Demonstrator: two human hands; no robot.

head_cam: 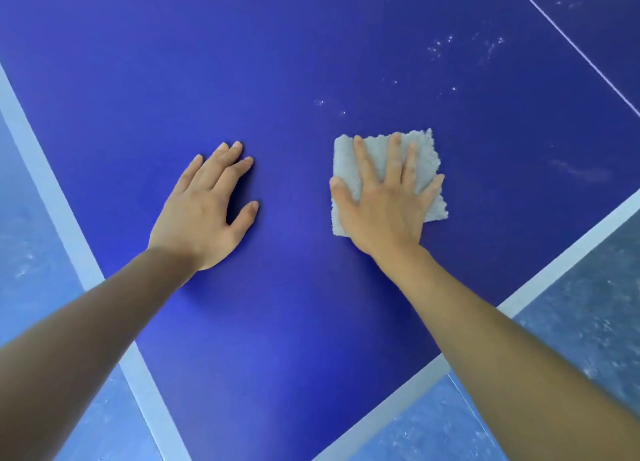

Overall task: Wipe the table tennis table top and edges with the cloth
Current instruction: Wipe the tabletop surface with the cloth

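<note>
Right hand (pixel 381 201): flat, fingers spread, pressing grey cloth (pixel 427 156) on table tennis table top (pixel 294 62), near corner.
Left hand (pixel 207 208): released, flat, empty.
Risk: white specks (pixel 446 47) beyond cloth likely missed.

The cloth (pixel 384 170) is lying on the table (pixel 294 62), under the right hand (pixel 384 204). The left hand (pixel 207 208) is resting flat on the table, left of the cloth.

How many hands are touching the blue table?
2. The left hand lies flat on the bare table. The right hand presses the grey cloth onto it, to the right.
</note>
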